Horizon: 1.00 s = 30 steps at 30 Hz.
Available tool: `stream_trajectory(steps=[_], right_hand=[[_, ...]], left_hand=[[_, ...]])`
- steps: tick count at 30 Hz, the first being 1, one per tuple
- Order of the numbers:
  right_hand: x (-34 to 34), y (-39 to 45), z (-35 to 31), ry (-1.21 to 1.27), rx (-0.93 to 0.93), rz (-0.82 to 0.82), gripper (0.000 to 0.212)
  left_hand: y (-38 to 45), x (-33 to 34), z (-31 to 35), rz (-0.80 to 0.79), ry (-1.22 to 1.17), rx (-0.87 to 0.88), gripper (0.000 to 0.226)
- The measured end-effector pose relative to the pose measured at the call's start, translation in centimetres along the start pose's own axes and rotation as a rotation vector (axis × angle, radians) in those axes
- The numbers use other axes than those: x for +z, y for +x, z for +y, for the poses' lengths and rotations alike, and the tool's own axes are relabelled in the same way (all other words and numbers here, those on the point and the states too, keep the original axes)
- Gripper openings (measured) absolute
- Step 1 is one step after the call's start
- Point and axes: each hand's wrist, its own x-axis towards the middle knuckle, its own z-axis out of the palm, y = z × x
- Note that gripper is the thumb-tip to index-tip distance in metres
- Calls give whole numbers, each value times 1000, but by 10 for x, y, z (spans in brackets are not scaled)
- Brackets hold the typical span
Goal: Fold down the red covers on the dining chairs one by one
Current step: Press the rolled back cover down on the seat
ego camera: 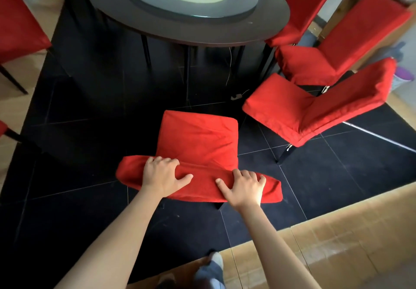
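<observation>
Head view: nearest chair's red cover (200,144) lies over the seat, its back section bunched into a roll along the top of the backrest, directly below camera. Left hand (163,174) grips the roll left of centre, fingers curled over the far side, thumb splayed on the near face. Right hand (244,186) presses right of centre, fingers slightly apart and bent over the fabric. Judgement: paired hold keeps the fold level. Round table (186,18) beyond; other covered chairs (315,106) at right
</observation>
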Motion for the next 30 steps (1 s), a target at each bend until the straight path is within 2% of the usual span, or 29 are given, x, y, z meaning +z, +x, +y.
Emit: stream_trajectory(steps=[13, 30], right_hand=[[0, 26, 0, 20, -79, 78, 90], [-15, 132, 18, -33, -102, 49, 92]], left_hand=[[22, -2, -4, 8, -46, 11, 69], [111, -7, 16, 36, -65, -51, 74]])
